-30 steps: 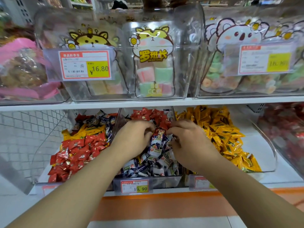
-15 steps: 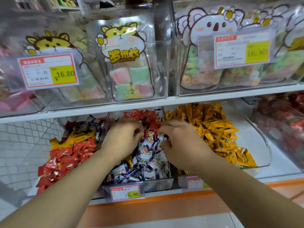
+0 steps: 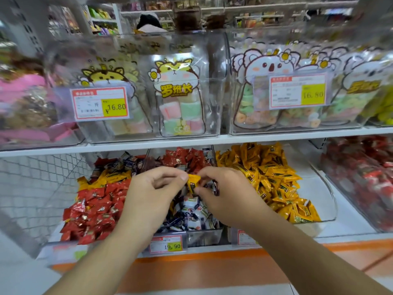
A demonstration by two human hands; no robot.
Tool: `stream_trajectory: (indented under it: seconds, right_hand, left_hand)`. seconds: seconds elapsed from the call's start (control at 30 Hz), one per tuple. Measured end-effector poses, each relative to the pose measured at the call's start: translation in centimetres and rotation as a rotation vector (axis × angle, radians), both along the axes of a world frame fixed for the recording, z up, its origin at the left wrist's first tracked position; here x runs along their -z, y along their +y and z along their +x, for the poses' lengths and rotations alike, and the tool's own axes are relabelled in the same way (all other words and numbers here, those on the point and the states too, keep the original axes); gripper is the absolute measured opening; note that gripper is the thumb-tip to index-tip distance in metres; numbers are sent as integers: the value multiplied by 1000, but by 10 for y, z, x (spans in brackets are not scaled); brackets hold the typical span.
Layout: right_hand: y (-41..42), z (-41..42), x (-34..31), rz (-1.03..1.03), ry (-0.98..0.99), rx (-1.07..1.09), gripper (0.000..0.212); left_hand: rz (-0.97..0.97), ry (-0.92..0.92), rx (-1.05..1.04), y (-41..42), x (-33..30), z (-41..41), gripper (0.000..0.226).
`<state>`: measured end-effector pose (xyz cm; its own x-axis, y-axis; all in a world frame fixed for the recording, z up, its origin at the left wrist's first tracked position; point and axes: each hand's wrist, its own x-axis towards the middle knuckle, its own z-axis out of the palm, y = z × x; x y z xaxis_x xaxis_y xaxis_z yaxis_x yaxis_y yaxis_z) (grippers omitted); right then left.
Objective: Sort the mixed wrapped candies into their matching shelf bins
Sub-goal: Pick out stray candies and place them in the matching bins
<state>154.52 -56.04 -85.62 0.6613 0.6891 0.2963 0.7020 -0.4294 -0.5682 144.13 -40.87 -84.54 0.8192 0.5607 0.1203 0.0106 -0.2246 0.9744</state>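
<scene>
Three clear bins sit on the lower shelf. The left bin holds mostly red candies with yellow and blue ones mixed in. The middle bin holds blue-and-white candies with red ones heaped at the back. The right bin holds yellow candies. Both hands hover over the middle bin. My left hand pinches a yellow candy between thumb and fingers. My right hand has its fingers curled and touches the same candy from the right; a dark-wrapped candy sits under its fingers.
The upper shelf carries clear bins of bagged marshmallows and ring sweets with 16.80 price tags. A 19.90 tag hangs on the middle bin. A bin of red packets stands far right, white mesh at left.
Both hands have lifted slightly out of the middle bin's pile. A yellow candy now shows between the fingers of my left hand. The camera has shifted.
</scene>
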Motion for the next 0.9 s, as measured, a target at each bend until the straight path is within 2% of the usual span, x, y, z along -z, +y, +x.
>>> stream_trajectory:
  seconds: [0.07,0.13,0.2,0.23,0.3,0.37,0.43,0.53,0.6,0.67,0.8,0.9]
  right_hand:
    - [-5,0,-3,47,11,0,1]
    - [-12,4,-6,64,-23,72,2]
    - [-21,13,-10,20,-62,254,10]
    - [-26,19,-12,-76,-112,384,18]
    - [-35,29,-14,-393,-241,632,35]
    - [-34,31,-14,-551,-257,693,38]
    - [-24,29,-11,-516,-239,599,38]
    - [3,16,-2,-314,-215,282,43]
    - [25,3,6,-215,-148,59,39]
    - [46,-6,18,-212,-78,-92,34]
    - [73,-8,40,-267,-70,-195,25]
    - [80,-2,46,-317,-101,-172,33]
  left_hand:
    - [12,-5,14,0,-3,-1,4]
    - [78,14,27,7,-3,-2,5]
    - [214,66,27,23,-2,-2,9]
    - [308,97,10,32,0,-2,12]
    - [553,184,-46,52,3,-5,17]
    - [751,283,-69,70,7,-8,29]
    - [818,358,-30,84,15,-10,45]
    - [801,448,71,92,26,-15,60]
    - [783,464,89,93,29,-16,62]
    - [783,457,91,94,30,-16,61]
    - [769,442,101,96,31,-16,61]
    - [762,438,110,99,33,-17,62]
